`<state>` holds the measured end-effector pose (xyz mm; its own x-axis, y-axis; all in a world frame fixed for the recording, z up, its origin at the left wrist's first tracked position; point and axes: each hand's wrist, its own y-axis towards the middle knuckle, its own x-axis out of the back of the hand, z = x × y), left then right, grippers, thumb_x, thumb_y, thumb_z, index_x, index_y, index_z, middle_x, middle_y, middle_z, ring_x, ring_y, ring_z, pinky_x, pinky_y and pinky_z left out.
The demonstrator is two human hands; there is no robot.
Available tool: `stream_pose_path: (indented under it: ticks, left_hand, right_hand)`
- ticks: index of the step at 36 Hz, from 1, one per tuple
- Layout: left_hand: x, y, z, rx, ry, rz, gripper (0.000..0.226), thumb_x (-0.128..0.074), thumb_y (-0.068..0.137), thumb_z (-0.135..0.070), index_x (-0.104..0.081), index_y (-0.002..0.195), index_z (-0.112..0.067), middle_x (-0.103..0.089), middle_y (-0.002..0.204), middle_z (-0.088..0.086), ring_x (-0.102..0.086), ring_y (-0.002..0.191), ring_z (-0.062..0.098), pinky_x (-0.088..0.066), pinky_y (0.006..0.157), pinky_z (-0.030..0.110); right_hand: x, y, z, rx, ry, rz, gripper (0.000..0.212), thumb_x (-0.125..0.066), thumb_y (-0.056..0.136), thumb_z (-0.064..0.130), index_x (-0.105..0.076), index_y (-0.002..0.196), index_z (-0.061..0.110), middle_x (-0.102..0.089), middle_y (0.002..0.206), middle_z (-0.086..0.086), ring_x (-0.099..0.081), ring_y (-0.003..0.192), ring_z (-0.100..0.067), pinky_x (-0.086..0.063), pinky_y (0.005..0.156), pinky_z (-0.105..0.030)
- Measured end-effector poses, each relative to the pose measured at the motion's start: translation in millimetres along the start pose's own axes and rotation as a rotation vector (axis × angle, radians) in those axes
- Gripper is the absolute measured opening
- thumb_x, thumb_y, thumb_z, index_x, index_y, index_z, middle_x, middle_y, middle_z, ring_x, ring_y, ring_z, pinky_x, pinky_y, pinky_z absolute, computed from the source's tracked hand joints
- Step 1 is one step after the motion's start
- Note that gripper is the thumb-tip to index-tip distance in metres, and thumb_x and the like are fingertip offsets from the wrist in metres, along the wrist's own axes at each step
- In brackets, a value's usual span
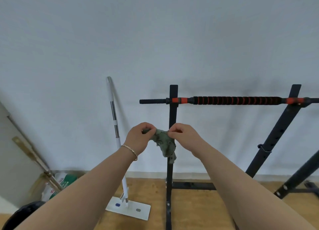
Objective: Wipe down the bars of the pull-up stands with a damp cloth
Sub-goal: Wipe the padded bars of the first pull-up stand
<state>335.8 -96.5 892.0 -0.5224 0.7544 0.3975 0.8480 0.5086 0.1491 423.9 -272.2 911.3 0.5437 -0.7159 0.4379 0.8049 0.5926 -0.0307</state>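
A grey-green damp cloth [164, 143] hangs between my two hands in front of the left black upright [173, 109] of the pull-up stand. My left hand [139, 138] pinches the cloth's left corner, and my right hand [184, 135] pinches its top right edge. The rest of the cloth droops down across the upright. Above my hands runs the horizontal bar [236, 100], black with orange rings and foam grip, resting on both uprights. The right upright [279, 131] leans away to the right. Neither hand touches the bar.
A white flat mop [119, 143] leans on the wall left of the stand, its head [128, 210] on the wooden floor. Metal strips [29, 152] and bottles [58, 183] sit in the left corner. The stand's base bars [193, 185] lie on the floor.
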Motion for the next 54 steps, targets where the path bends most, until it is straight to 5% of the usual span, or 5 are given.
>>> stream_pose_path:
  ticks: [6, 14, 22, 45, 54]
  left_hand:
    - [6.1, 49.5, 2.0, -0.03, -0.07, 0.014, 0.01, -0.064, 0.093, -0.022, -0.071, 0.086, -0.023, -0.07, 0.085, -0.01, -0.064, 0.08, 0.01, -0.05, 0.072, 0.018]
    - [24.7, 114.2, 12.3, -0.07, -0.132, 0.074, 0.011, -0.066, 0.091, -0.017, -0.072, 0.082, -0.019, -0.072, 0.08, -0.004, -0.065, 0.072, 0.007, -0.05, 0.07, 0.018]
    - [42.2, 164.5, 26.7, -0.112, -0.107, 0.088, 0.013, -0.067, 0.091, -0.019, -0.072, 0.08, -0.025, -0.07, 0.079, -0.01, -0.06, 0.072, 0.006, -0.048, 0.068, 0.018]
    - [70.0, 201.5, 7.9, -0.011, -0.096, 0.218, 0.011, -0.066, 0.089, -0.008, -0.075, 0.082, -0.008, -0.072, 0.072, 0.004, -0.063, 0.064, 0.014, -0.051, 0.064, 0.024]
    - [55.4, 227.3, 14.9, 0.021, 0.023, -0.014, 0.009, -0.064, 0.093, -0.026, -0.07, 0.086, -0.023, -0.073, 0.085, -0.004, -0.065, 0.076, 0.012, -0.051, 0.066, 0.026]
  right_hand:
    - [2.0, 45.7, 5.9, -0.023, 0.062, -0.028, 0.013, -0.059, 0.093, 0.018, -0.067, 0.084, 0.011, -0.071, 0.091, -0.008, -0.063, 0.079, -0.017, -0.057, 0.079, -0.037]
    - [-4.0, 100.8, 22.1, 0.098, -0.204, -0.11, 0.016, -0.045, 0.104, 0.031, -0.054, 0.091, 0.027, -0.057, 0.076, 0.009, -0.048, 0.064, -0.008, -0.042, 0.06, -0.024]
    - [10.4, 131.6, 42.3, 0.015, -0.32, 0.074, 0.016, -0.075, 0.084, 0.042, -0.066, 0.092, 0.032, -0.059, 0.082, -0.003, -0.05, 0.059, -0.009, -0.041, 0.045, -0.024]
    - [71.4, 185.4, 60.4, 0.041, -0.141, 0.044, 0.005, -0.073, 0.089, 0.027, -0.076, 0.087, 0.023, -0.071, 0.087, -0.005, -0.055, 0.071, -0.015, -0.042, 0.059, -0.03]
    - [69.4, 215.9, 54.0, 0.097, -0.277, -0.015, 0.01, -0.069, 0.09, 0.015, -0.069, 0.093, 0.024, -0.073, 0.09, 0.005, -0.067, 0.078, -0.01, -0.058, 0.077, -0.03]
